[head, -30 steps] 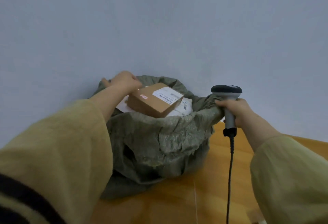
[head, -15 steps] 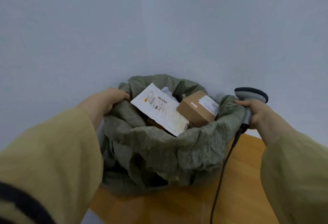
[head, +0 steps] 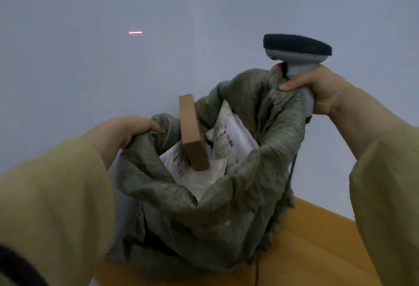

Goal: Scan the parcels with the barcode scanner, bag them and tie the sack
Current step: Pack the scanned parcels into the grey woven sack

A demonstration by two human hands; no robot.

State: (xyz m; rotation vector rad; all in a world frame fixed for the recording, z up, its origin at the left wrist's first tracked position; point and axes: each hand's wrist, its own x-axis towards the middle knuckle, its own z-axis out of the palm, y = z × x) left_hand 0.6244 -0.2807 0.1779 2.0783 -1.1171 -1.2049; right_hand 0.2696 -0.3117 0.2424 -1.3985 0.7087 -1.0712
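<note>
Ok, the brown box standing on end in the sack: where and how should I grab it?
Take the cardboard box by its upper end, from above, pinching its two broad faces. It stands on end, tilted, with that end clear above the white mailers; its lower end sits among them inside the sack.

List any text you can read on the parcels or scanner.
No text is readable.
Right white mailer: printed label, too blurred to read.
Left white mailer: yellow mark and print, too blurred.
Cardboard box: no label visible on the sides shown.
Barcode scanner: no marking visible.
</note>
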